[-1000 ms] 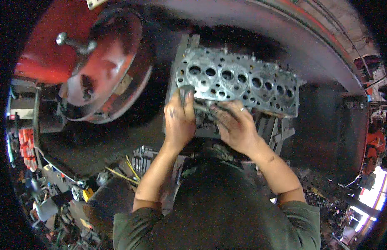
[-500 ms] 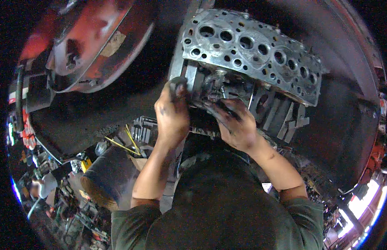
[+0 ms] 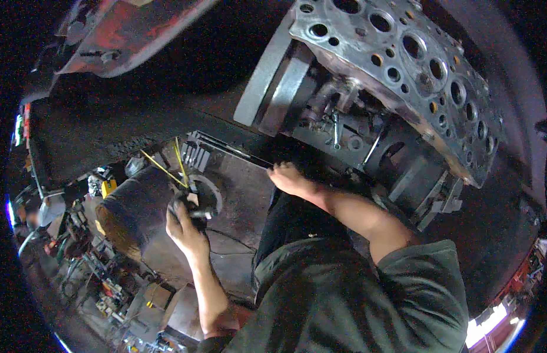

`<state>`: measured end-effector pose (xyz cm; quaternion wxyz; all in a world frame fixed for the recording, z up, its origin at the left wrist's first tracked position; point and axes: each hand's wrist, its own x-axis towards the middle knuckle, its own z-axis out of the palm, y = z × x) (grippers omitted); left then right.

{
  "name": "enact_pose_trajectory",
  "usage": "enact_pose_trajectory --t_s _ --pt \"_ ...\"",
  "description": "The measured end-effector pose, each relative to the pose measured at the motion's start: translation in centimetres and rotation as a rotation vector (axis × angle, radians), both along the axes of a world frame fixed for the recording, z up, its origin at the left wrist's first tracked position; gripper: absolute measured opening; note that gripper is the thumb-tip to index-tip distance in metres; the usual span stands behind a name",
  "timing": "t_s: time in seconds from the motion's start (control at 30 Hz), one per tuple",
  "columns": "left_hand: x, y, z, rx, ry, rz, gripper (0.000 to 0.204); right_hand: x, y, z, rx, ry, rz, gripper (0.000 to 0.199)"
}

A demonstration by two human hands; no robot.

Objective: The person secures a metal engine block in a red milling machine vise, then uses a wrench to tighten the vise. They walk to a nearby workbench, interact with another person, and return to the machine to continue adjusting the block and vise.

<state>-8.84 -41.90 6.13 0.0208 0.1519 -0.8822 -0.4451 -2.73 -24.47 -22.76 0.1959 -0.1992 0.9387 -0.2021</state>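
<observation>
My left hand (image 3: 189, 232) is low at the left, its fingers closed round a small dark part with a bright, rounded metal end (image 3: 207, 215). A round metal ring shape lies just beyond it. My right hand (image 3: 291, 179) is in the middle with its fingers curled, at the end of a long thin metal edge (image 3: 235, 152); what it grips, if anything, is hidden. Beyond and to the right stands a grey cylinder head (image 3: 397, 65), tilted, its flat face full of round holes. Under it, a small wrench-like metal piece (image 3: 336, 130) lies among dark parts.
Yellow sticks (image 3: 164, 167) lie crossed at the left, near a dark drum (image 3: 129, 206). Loose tools and scrap (image 3: 102, 265) crowd the lower left. A red curved panel (image 3: 132, 35) hangs at the upper left. A finned metal block (image 3: 197, 154) sits behind my left hand.
Both hands have come away from the front of the cylinder head. My left hand has moved down and left, my right hand slightly left and down. The view has shifted left and nearer.
</observation>
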Motion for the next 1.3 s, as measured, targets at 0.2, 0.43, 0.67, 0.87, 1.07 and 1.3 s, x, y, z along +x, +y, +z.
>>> enact_pose_trajectory --t_s 0.2,0.43,0.67,0.87,1.07,1.3 --pt "6.9 -1.0 -2.0 0.055 -0.103 0.093 0.029 -5.6 -3.2 3.1 -0.107 0.151 -0.264 0.026" --pt "9.9 2.1 -0.9 0.171 -0.207 0.115 0.031 -5.7 -1.0 10.7 -0.471 -0.14 -0.557 0.038" --pt "10.6 8.6 0.6 -0.337 0.124 -0.369 0.027 6.8 7.4 23.9 -1.13 -0.776 -0.474 0.04" --pt "9.0 13.7 2.8 -0.197 0.12 -0.542 0.031 9.4 11.2 29.2 -0.757 0.366 -0.521 0.029" --pt "5.4 17.2 6.0 -0.27 0.282 -0.584 0.033 7.6 14.4 32.2 -0.929 0.214 -0.739 0.041" --pt "-1.6 19.3 9.4 -0.053 0.364 -0.664 0.027 2.1 16.2 36.8 -0.704 0.521 -0.675 0.025"
